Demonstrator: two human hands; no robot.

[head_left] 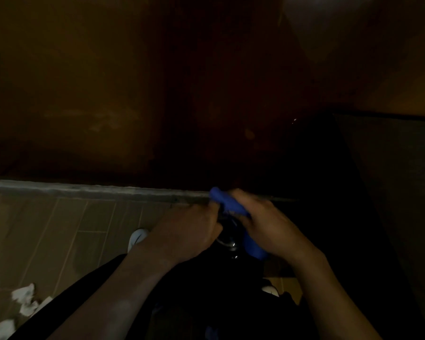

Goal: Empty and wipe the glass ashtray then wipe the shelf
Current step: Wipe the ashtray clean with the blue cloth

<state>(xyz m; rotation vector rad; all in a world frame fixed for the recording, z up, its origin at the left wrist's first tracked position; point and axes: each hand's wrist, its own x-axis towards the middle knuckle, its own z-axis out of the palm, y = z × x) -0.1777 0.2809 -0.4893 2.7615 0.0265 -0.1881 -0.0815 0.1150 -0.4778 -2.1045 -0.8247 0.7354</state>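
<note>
The scene is very dim. My left hand (pixel 189 231) grips a dark glass ashtray (pixel 227 235), of which only a few glinting edges show between my two hands. My right hand (pixel 268 227) is closed on a blue cloth (pixel 231 204) pressed against the ashtray; one end of the cloth hangs below my palm. Both hands are held close together over my dark trousers, just in front of the foot of a dark brown wall (pixel 133 94). No shelf can be made out in the darkness.
A grey skirting strip (pixel 84 190) runs along the base of the wall. Grey floor tiles (pixel 59 229) lie at the left, with crumpled white paper (pixel 25 300) at the lower left. My white shoe (pixel 138 238) shows beside my left wrist. A dark panel (pixel 390 180) stands at the right.
</note>
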